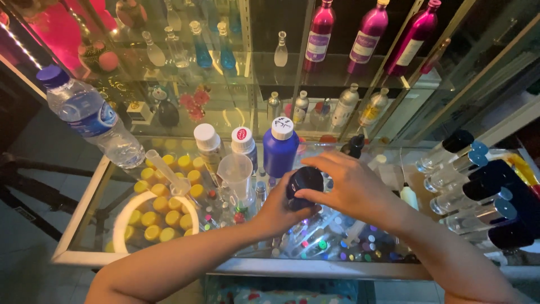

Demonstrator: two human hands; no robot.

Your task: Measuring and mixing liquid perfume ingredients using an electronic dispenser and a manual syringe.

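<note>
Dark and glossy, the small bottle (304, 181) sits mid-frame above the glass counter (169, 262); our left hand (279, 213) wraps it from below, our right hand (351, 186) closes on its top. Its contents stay hidden. Behind it stand a blue bottle (280, 150) and a clear measuring cup (235, 171).

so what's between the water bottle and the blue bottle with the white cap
In the head view, two white-capped bottles stand between the water bottle and the blue bottle, with a clear measuring cup just in front.
</note>
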